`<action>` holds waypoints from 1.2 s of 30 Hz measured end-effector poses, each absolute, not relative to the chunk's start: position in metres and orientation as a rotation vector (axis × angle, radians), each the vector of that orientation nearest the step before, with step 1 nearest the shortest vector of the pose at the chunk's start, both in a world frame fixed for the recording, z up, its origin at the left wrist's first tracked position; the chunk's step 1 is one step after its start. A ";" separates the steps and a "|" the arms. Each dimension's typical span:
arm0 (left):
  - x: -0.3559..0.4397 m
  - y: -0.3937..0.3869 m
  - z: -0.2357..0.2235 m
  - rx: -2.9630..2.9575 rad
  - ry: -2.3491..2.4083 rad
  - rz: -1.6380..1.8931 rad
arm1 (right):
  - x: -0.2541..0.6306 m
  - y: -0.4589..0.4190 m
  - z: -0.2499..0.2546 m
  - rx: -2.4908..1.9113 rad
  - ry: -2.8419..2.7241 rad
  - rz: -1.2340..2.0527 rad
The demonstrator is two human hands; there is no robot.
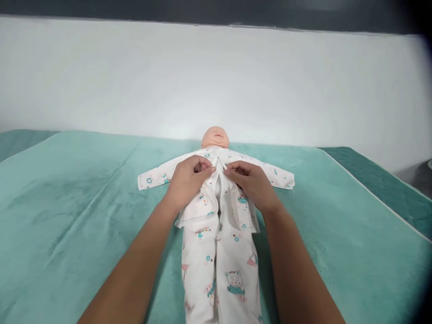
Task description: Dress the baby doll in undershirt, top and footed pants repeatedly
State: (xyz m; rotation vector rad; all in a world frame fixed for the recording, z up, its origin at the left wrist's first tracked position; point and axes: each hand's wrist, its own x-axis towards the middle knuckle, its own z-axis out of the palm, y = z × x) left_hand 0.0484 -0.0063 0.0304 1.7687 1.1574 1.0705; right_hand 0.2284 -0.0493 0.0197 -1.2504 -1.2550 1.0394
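Note:
A baby doll [215,136] lies on its back, head away from me, with its sleeves spread to both sides. It is dressed in a white printed baby shirt [195,211] and matching printed trousers [236,256]. My left hand [192,177] pinches the left front edge of the shirt at chest height. Opposite it, my right hand [248,180] pinches the right front edge. Below my fingers the two edges hang apart, with a dark gap between them. Whether a fastener sits under my fingertips is too small to tell.
A green plush blanket [94,216] spreads under the doll, wrinkled on the left. Darker quilted bedding [378,189] shows at the right side. Behind the doll's head rises a white wall [216,81]. A dark object [421,177] stands at the far right edge.

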 end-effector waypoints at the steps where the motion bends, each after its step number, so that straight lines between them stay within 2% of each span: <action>1: 0.049 -0.007 0.031 1.759 1.144 1.103 | 0.227 -0.050 0.020 -1.260 -1.256 1.032; 6: 0.057 -0.017 0.041 1.555 1.019 1.251 | 0.218 -0.051 0.023 -1.166 -1.166 0.988; 18: 0.062 -0.014 0.037 1.423 0.940 1.073 | 0.213 -0.049 0.021 -1.187 -1.161 0.973; 36: 0.058 -0.013 0.033 1.360 0.879 1.090 | 0.215 -0.052 0.023 -1.167 -1.237 0.996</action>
